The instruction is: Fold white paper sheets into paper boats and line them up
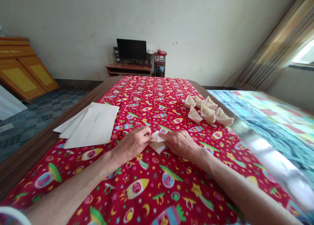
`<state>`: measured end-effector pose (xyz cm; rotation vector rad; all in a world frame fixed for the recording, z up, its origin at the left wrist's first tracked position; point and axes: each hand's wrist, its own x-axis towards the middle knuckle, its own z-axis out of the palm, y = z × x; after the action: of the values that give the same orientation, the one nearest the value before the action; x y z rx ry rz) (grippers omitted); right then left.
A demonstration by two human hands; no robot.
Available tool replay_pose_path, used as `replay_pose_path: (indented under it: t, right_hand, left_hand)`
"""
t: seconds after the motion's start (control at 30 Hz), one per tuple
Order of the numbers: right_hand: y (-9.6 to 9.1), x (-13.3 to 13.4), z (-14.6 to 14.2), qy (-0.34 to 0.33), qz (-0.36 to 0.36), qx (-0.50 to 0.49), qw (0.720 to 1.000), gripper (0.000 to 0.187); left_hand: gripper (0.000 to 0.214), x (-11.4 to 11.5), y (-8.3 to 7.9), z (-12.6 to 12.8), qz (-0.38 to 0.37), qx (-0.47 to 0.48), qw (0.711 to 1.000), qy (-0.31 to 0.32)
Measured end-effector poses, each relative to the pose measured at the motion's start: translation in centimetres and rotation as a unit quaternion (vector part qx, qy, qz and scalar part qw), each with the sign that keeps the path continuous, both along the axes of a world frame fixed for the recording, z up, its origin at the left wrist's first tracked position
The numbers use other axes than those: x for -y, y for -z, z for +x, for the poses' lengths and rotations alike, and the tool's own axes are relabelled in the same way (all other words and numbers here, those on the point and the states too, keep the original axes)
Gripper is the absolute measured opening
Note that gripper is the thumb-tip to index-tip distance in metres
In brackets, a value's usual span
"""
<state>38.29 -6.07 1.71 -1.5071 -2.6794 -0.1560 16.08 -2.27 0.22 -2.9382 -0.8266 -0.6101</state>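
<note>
A small piece of folded paper (157, 146) lies in the middle of the red patterned cloth, its lower end coming to a point. My left hand (135, 140) pinches its left edge between thumb and fingers. On the opposite edge, my right hand (180, 142) presses and grips the paper with its fingers closed. The fingers of both hands cover the paper's side corners. To the right, beyond my right hand, stand several stacks of folded paper boats (208, 113). Left of my left hand lies a fanned pile of flat paper sheets (94, 125).
The red cloth (157, 198) covers most of a wooden table (80, 112). Past its far end are a monitor (131, 49), speakers and a red telephone (162, 52) on low furniture. A bed with a patchwork cover (267, 120) adjoins on the right. A wooden cabinet (24, 67) stands far left.
</note>
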Motion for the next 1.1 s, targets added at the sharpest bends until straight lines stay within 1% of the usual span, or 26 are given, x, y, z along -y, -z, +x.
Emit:
replay_pose_path:
  t: [0.17, 0.3, 0.4, 0.47, 0.53, 0.7, 0.9, 0.97, 1.03, 1.1]
  right_hand:
    - [0.4, 0.0, 0.1, 0.004, 0.036, 0.005, 0.999, 0.029]
    - [0.7, -0.1, 0.2, -0.016, 0.069, -0.005, 0.997, 0.027]
    - [0.9, 0.1, 0.4, -0.069, 0.13, -0.02, 0.989, 0.027]
    - [1.0, 0.3, 0.5, -0.109, 0.161, -0.04, 0.98, 0.027]
    - [1.2, 0.5, 0.6, -0.126, 0.168, -0.068, 0.975, 0.024]
    - [1.7, 0.8, 0.7, -0.117, 0.16, -0.115, 0.973, 0.019]
    - [1.8, 0.7, 0.6, -0.148, 0.179, -0.114, 0.966, 0.019]
    - [1.8, 0.6, 0.6, -0.16, 0.179, -0.114, 0.964, 0.019]
    - [1.9, 0.5, 0.6, -0.167, 0.176, -0.117, 0.963, 0.02]
    - [1.9, 0.5, 0.6, -0.171, 0.165, -0.116, 0.964, 0.022]
  left_hand:
    - [0.022, 0.7, -0.3, 0.4, 0.003, -0.002, 1.0, 0.017]
    - [0.019, 0.9, 0.2, 0.7, -0.011, 0.017, 0.999, 0.032]
    - [0.019, 0.7, 0.9, 0.7, -0.041, 0.056, 0.997, 0.025]
    - [0.021, 0.7, 1.0, 0.7, -0.054, 0.079, 0.995, 0.024]
    - [0.021, 0.8, 0.8, 0.7, -0.057, 0.075, 0.995, 0.029]
    - [0.018, 1.0, 0.1, 0.6, -0.021, 0.015, 0.998, 0.063]
    - [0.021, 0.6, 0.4, 0.5, -0.039, 0.002, 0.996, 0.082]
    - [0.02, 0.7, 0.4, 0.6, -0.047, -0.002, 0.997, 0.065]
    - [0.019, 0.9, 0.2, 0.6, -0.053, -0.012, 0.998, 0.024]
    - [0.022, 1.2, -0.2, 0.6, -0.043, -0.037, 0.998, -0.018]
